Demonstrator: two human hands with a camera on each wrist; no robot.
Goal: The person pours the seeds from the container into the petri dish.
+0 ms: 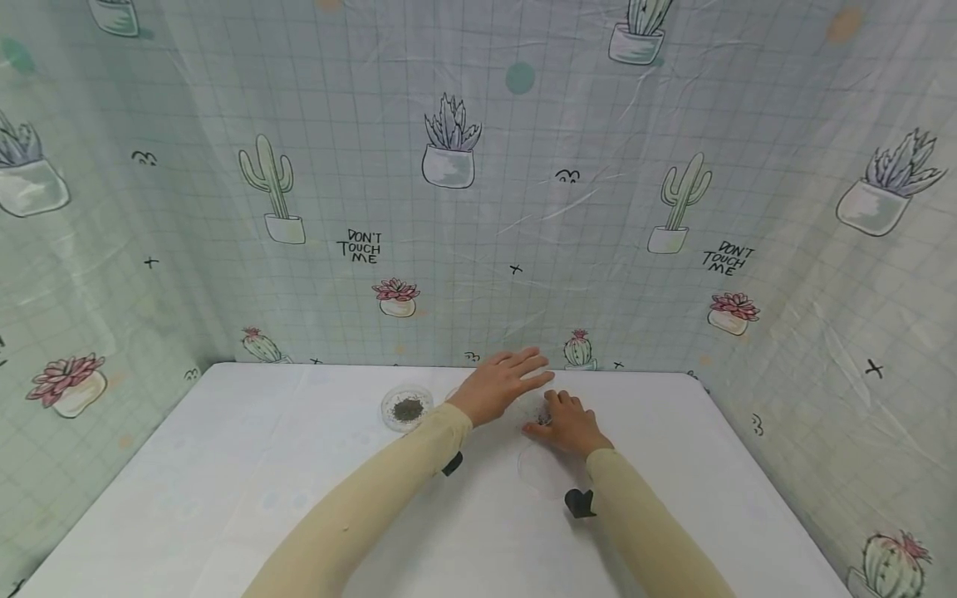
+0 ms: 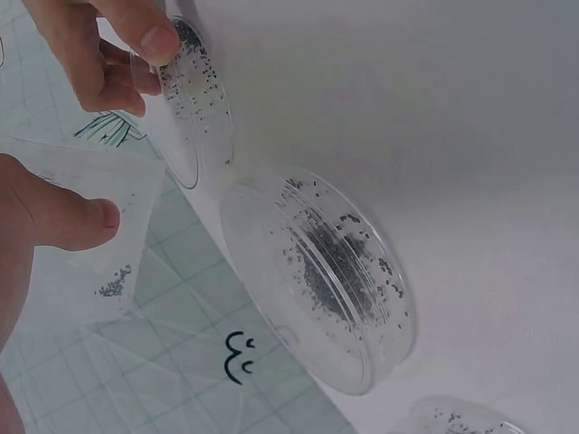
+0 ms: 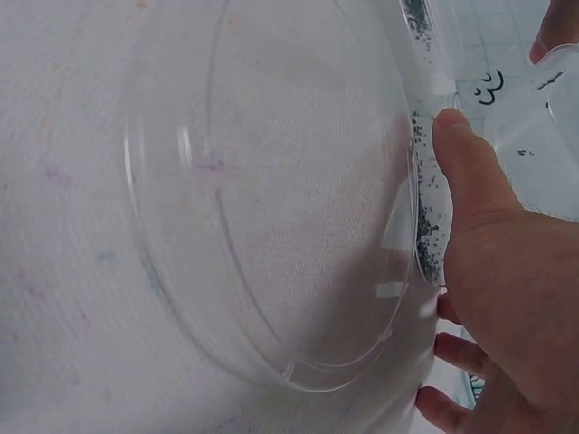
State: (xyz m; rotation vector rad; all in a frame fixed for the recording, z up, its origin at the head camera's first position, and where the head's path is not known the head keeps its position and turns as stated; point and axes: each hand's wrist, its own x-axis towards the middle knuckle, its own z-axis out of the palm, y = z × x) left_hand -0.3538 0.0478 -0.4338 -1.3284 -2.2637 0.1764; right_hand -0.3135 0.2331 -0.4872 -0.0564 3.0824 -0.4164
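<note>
My left hand (image 1: 499,387) pinches a small clear plastic bag (image 2: 63,280) with the thumb lying over it; some dark grains sit in its corner. The bag hangs beside my right hand (image 1: 571,425), above the table's far part. That right hand grips the edge of a clear petri dish (image 2: 188,136), thumb on one side and fingers round the other. Dark grains are scattered in this dish. In the right wrist view, my right thumb (image 3: 470,163) rests by the dish's rim. An empty clear petri lid (image 3: 271,217) lies on the table just nearer than that hand.
A second petri dish (image 2: 262,280) holds a pile of dark grains, mostly hidden by my left arm in the head view. Further left stands another dish (image 1: 387,403) with grains. A patterned curtain (image 1: 516,208) rises behind the white table (image 1: 224,498).
</note>
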